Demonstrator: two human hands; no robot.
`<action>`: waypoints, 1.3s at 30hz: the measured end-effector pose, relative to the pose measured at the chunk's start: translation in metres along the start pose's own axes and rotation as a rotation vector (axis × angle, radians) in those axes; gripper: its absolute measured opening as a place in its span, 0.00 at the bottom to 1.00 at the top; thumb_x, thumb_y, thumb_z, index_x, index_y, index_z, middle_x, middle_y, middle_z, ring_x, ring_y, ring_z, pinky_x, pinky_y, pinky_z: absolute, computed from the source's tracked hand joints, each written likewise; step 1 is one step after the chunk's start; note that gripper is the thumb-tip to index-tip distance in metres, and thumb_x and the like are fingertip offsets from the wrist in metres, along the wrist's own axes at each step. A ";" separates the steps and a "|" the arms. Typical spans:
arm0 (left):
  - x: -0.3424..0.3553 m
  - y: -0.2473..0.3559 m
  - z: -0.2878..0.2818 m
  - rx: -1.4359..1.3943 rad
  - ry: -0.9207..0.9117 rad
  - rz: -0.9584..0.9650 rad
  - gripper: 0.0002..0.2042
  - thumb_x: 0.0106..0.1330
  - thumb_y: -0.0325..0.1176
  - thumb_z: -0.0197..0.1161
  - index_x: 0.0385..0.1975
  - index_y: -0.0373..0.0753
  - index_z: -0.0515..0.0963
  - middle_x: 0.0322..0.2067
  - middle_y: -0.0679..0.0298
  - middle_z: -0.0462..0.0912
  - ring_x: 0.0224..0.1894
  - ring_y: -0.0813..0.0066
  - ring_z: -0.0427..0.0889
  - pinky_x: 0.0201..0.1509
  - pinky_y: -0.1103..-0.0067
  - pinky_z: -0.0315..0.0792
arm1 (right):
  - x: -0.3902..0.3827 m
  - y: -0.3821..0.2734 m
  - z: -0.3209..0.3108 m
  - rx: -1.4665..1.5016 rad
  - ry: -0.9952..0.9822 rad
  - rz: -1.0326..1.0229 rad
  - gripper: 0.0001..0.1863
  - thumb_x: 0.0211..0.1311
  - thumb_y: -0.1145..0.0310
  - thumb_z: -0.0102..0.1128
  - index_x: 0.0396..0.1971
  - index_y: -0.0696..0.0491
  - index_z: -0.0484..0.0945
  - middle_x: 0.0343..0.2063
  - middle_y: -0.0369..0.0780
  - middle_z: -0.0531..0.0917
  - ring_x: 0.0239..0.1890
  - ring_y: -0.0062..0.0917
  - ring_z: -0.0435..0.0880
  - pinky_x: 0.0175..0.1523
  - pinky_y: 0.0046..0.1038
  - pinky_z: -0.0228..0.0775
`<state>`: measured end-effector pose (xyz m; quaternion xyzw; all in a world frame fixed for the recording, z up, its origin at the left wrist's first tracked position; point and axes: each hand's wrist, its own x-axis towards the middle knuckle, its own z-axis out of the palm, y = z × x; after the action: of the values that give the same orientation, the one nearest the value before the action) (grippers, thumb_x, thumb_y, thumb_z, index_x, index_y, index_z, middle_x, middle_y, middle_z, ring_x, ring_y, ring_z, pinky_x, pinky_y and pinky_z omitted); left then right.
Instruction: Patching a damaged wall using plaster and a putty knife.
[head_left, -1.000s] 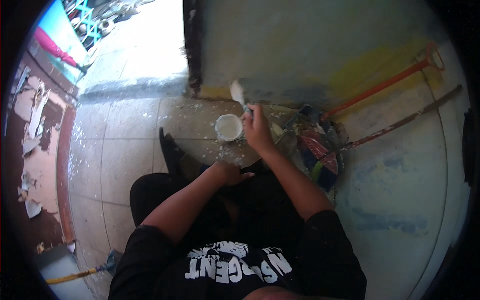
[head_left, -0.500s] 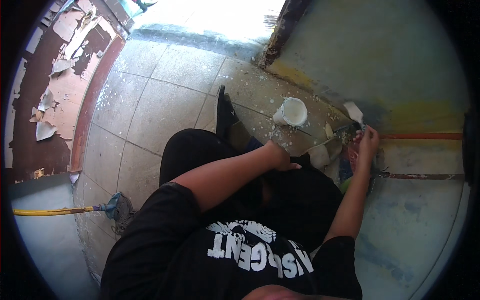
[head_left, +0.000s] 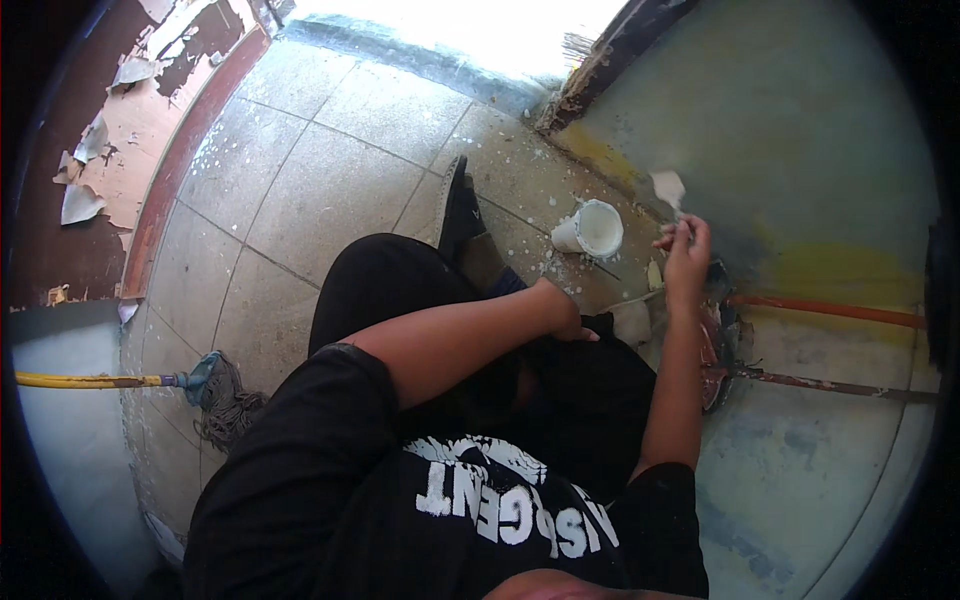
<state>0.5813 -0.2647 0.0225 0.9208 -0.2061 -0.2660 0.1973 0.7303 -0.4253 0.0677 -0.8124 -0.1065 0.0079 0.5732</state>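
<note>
My right hand (head_left: pixel 685 250) is closed around the handle of a paintbrush (head_left: pixel 668 188) with a whitish head. The brush is held up by the lower part of the greenish painted wall (head_left: pixel 790 130); whether it touches the wall I cannot tell. Just left of that hand, a white tub (head_left: pixel 598 230) of white paint or similar liquid stands on the tiled floor. My left hand (head_left: pixel 566 315) rests on my dark-trousered leg with nothing seen in it; its fingers lie loosely extended, partly hidden.
A mop (head_left: pixel 225 395) with a yellow pole lies at the left. Behind my right forearm are a reddish dustpan-like thing (head_left: pixel 712 345) and two long poles, one orange (head_left: pixel 830 310). White spatters mark the floor tiles (head_left: pixel 370 160). A peeling brown door (head_left: pixel 120 160) stands at far left.
My right hand has carried the paintbrush leftward and up along the wall, nearer the tub. The whole view has shifted a little. My left hand stays on my leg.
</note>
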 end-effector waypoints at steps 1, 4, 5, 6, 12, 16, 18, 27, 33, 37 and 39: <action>-0.002 0.002 -0.004 0.005 -0.001 0.012 0.44 0.67 0.72 0.32 0.57 0.36 0.77 0.60 0.52 0.75 0.67 0.51 0.67 0.70 0.59 0.58 | -0.004 -0.007 0.008 -0.005 0.012 0.000 0.11 0.77 0.67 0.45 0.49 0.57 0.68 0.32 0.38 0.76 0.29 0.18 0.75 0.39 0.26 0.77; -0.006 0.003 -0.011 -0.065 -0.111 -0.001 0.43 0.68 0.71 0.35 0.56 0.35 0.77 0.59 0.49 0.76 0.67 0.49 0.67 0.71 0.60 0.57 | -0.010 -0.017 0.010 0.006 -0.076 -0.094 0.10 0.77 0.67 0.45 0.49 0.56 0.69 0.32 0.38 0.78 0.29 0.17 0.76 0.38 0.24 0.77; -0.004 -0.002 -0.001 -0.064 0.117 0.069 0.42 0.68 0.70 0.36 0.55 0.34 0.77 0.58 0.47 0.76 0.66 0.48 0.67 0.71 0.60 0.56 | -0.010 -0.017 0.006 0.029 -0.103 -0.081 0.11 0.77 0.68 0.44 0.52 0.56 0.69 0.33 0.38 0.78 0.29 0.17 0.76 0.39 0.25 0.78; 0.000 -0.005 0.007 -0.065 0.345 0.143 0.42 0.68 0.70 0.38 0.55 0.33 0.77 0.58 0.45 0.76 0.66 0.46 0.67 0.72 0.61 0.55 | -0.011 -0.017 -0.001 0.053 -0.130 -0.069 0.13 0.77 0.68 0.44 0.54 0.57 0.69 0.33 0.38 0.78 0.29 0.17 0.76 0.39 0.25 0.78; 0.017 -0.011 0.020 -0.094 -0.024 0.014 0.45 0.67 0.71 0.39 0.50 0.24 0.77 0.57 0.42 0.75 0.65 0.44 0.68 0.72 0.62 0.54 | -0.016 -0.018 -0.084 0.169 0.025 0.167 0.19 0.74 0.71 0.46 0.61 0.60 0.65 0.38 0.45 0.81 0.34 0.24 0.81 0.42 0.29 0.79; 0.017 -0.003 0.006 -0.136 -0.189 -0.035 0.46 0.67 0.71 0.37 0.50 0.24 0.77 0.57 0.42 0.75 0.65 0.44 0.67 0.72 0.62 0.54 | -0.021 0.005 -0.149 0.573 0.236 0.263 0.19 0.71 0.73 0.48 0.59 0.64 0.65 0.41 0.51 0.81 0.39 0.31 0.83 0.48 0.33 0.80; 0.020 -0.007 0.013 -0.070 -0.151 -0.019 0.46 0.67 0.72 0.36 0.51 0.25 0.78 0.56 0.42 0.76 0.65 0.44 0.67 0.72 0.61 0.55 | -0.020 0.015 -0.160 0.833 0.419 0.384 0.18 0.68 0.75 0.49 0.55 0.66 0.67 0.44 0.55 0.80 0.43 0.36 0.83 0.53 0.37 0.79; 0.008 0.007 -0.008 -0.038 -0.058 0.022 0.45 0.66 0.73 0.37 0.46 0.29 0.82 0.52 0.43 0.79 0.60 0.45 0.74 0.68 0.60 0.63 | -0.018 0.042 -0.149 0.693 -0.004 0.629 0.25 0.60 0.79 0.51 0.59 0.59 0.63 0.37 0.45 0.79 0.33 0.27 0.79 0.32 0.25 0.70; 0.008 0.005 -0.005 -0.048 -0.139 -0.041 0.45 0.66 0.73 0.36 0.44 0.30 0.83 0.50 0.46 0.82 0.57 0.48 0.78 0.65 0.62 0.66 | -0.017 0.060 -0.142 0.465 0.111 0.665 0.20 0.58 0.80 0.48 0.52 0.59 0.66 0.31 0.44 0.75 0.26 0.26 0.72 0.28 0.28 0.64; 0.003 0.004 -0.007 -0.022 -0.035 -0.004 0.45 0.66 0.73 0.35 0.44 0.30 0.83 0.50 0.46 0.82 0.57 0.48 0.78 0.64 0.62 0.67 | -0.011 0.066 -0.122 0.534 0.095 0.704 0.07 0.56 0.81 0.47 0.35 0.58 0.68 0.28 0.42 0.72 0.25 0.27 0.71 0.27 0.29 0.64; 0.004 0.005 -0.006 -0.036 -0.114 -0.044 0.46 0.66 0.73 0.35 0.44 0.31 0.83 0.50 0.46 0.81 0.57 0.48 0.78 0.64 0.62 0.67 | -0.006 0.060 -0.097 0.482 0.084 0.690 0.06 0.57 0.80 0.46 0.35 0.57 0.66 0.27 0.41 0.71 0.24 0.26 0.71 0.26 0.29 0.63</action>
<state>0.5869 -0.2692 0.0276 0.9048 -0.1918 -0.3260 0.1959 0.7472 -0.5357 0.0444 -0.6429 0.2000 0.1910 0.7143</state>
